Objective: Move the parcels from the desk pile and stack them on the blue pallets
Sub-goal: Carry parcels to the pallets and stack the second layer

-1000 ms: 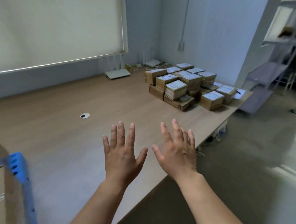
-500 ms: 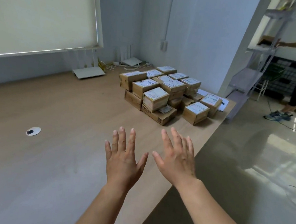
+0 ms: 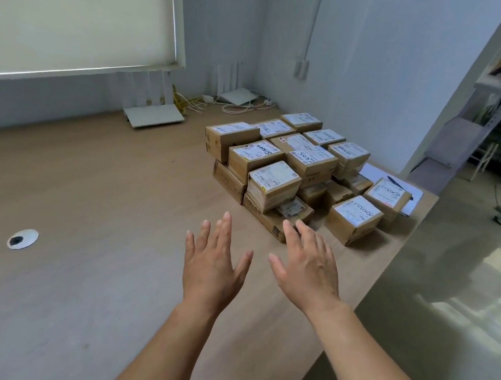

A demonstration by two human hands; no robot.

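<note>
Parcels (image 3: 291,169), brown cardboard cartons with white labels, sat piled in layers on the far right part of a pale wooden tabletop (image 3: 105,191), ahead of both hands and slightly to their right.

At the left, a round white cable port (image 3: 22,239) with a dark opening lay flush in the tabletop, well apart from everything else. Above it, a cream roller blind (image 3: 76,13) covered the window. Further right, by the back wall, a flat white device (image 3: 154,115) with upright antennas lay beside a tangle of yellow and white cables (image 3: 187,102).

Near the middle, the left hand (image 3: 213,263) hovered palm down over bare tabletop, fingers straight and slightly spread, holding nothing. The pile lay beyond its fingertips and to the right. Just beside it, the right hand (image 3: 307,265) was likewise flat, fingers extended, empty. In the view, its fingertips overlapped the near edge of a low flat carton (image 3: 271,219) at the pile's front; whether they touched it could not be told.

Right of that carton, a single labelled parcel (image 3: 353,218) stood slightly apart from the pile, near the tabletop's edge. Behind it, a white sheet of paper (image 3: 376,173) with a dark pen (image 3: 398,183) on it lay at the corner. At the far right, a grey metal shelving unit (image 3: 479,120) stood on the glossy floor (image 3: 446,300).
</note>
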